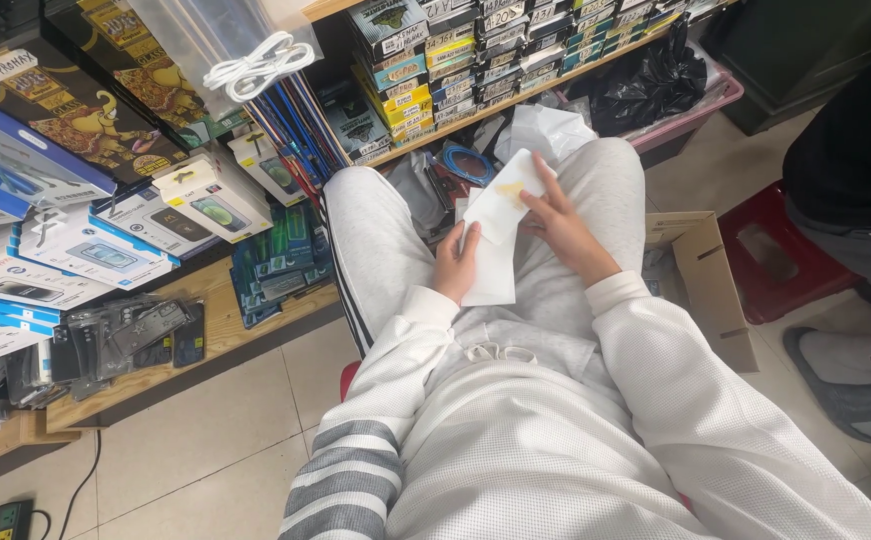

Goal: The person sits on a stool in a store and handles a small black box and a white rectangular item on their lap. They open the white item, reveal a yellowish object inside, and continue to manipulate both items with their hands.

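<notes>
Item: small white packet [505,205] with a yellow mark on its face, held over the lap of a seated person in grey trousers, tilted, its lower edge overlapping a larger white sleeve [488,272]. Right hand [566,228]: fingers partly curled, thumb and fingertips pinching the packet's right edge. Left hand [455,265]: closed lightly round the sleeve's left edge, thumb on top. Beyond the packet: a crumpled white bag [548,130] and a blue cable coil [468,163] on the low wooden shelf [218,322]. Left of the packet: boxed phone accessories [214,198] and dark clear-wrapped cases [126,335] crowding the same shelf. Right of the packet: an open cardboard carton [711,285], a red stool [771,250], another person's sandalled foot [841,375]. Risk, as judged: both grips are at the edges only, so the packet could slide off the sleeve and drop between the knees into the clutter; a hard pinch may crease it.
</notes>
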